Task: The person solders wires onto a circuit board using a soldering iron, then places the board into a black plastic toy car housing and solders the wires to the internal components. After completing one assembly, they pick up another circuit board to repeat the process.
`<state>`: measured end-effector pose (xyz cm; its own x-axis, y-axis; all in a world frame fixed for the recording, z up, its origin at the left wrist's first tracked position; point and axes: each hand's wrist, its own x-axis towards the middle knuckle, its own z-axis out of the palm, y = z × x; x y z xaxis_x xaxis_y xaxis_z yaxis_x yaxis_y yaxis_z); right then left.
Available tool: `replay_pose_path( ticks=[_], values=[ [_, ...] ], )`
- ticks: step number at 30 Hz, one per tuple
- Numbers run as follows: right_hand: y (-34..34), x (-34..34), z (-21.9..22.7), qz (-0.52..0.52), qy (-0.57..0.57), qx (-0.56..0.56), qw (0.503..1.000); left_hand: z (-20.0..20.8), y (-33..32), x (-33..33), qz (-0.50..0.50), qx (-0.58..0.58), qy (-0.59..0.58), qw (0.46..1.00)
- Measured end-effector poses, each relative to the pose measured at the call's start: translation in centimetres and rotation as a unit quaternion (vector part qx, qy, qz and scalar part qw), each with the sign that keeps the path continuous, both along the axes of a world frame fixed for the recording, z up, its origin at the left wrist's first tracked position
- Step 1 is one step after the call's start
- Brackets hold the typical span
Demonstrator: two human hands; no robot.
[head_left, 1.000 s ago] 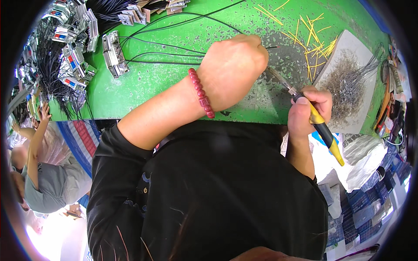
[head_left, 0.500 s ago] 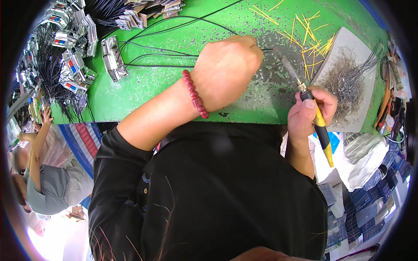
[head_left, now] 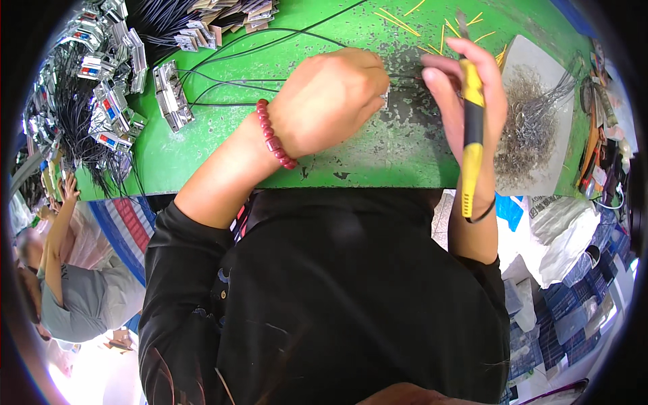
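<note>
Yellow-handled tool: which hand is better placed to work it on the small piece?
Right, probably. The right hand already grips the yellow-handled tool, while the left hand pins the small piece on the green table.

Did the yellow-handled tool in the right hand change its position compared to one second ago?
Yes. The yellow-handled tool swung up: its tip, earlier low near the left hand, now points away toward the yellow sticks on the green table.

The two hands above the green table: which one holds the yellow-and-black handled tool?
The right hand: the yellow-and-black handled tool runs down its palm. The left hand, with a red bead bracelet at its wrist, rests closed on the green table.
</note>
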<state>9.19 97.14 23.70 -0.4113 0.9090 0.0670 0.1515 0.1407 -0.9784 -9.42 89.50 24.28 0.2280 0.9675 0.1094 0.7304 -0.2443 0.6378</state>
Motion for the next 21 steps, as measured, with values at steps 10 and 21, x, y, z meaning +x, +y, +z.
replay_pose_path(
  ticks=[10,21],
  values=[
    [-2.5,-1.3,0.8,0.022,0.144,0.037,0.989,2.4,-1.3,0.7,0.105,0.01,-0.137,0.985],
    [-3.7,0.5,-0.2,0.067,0.081,0.186,0.977,2.3,-2.8,1.8,0.15,0.081,-0.185,0.968]
  ],
)
